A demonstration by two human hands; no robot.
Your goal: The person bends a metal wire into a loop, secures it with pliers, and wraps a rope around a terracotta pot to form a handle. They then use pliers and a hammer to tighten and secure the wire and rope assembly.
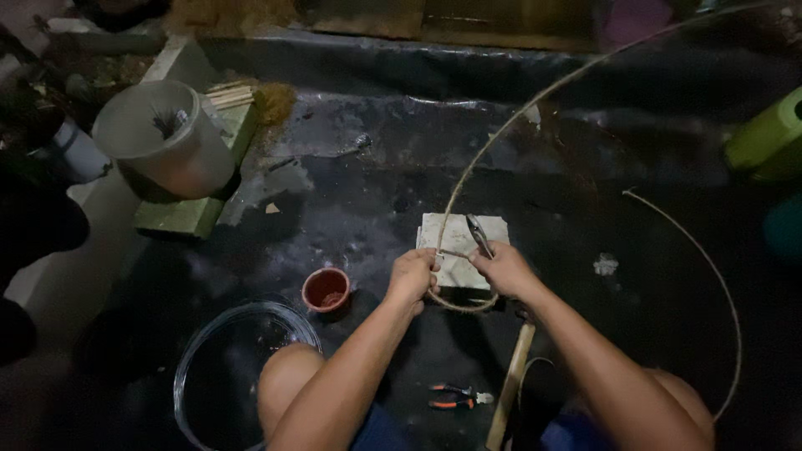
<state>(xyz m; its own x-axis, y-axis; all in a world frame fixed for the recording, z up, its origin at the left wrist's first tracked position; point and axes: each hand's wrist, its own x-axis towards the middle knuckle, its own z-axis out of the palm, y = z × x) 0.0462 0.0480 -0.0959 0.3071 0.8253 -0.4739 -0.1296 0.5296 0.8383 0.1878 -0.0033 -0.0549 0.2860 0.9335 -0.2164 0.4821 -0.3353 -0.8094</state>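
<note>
Closest to the camera are two bare knees and a bit of blue shorts. Between the knees, on the dark wet floor, lie small pliers with orange handles and a pale wooden stick. To the left sits a big clear glass bowl, and just past it a little red-brown cup.

A bit further out, both arms reach forward. The left hand is closed tight around a thin tan cane, at the spot where the cane crosses itself and makes a small loop. The right hand is closed around a pair of metal pliers, and the tips point up and away. Both hands are over a pale square block lying flat on the floor. From the hands the cane bends up in a big curve to the far right. Another curved piece of cane lies on the right.

Further off on the left, a grey plastic bucket lies tipped on a green slab. A green container sits at the far right edge
</note>
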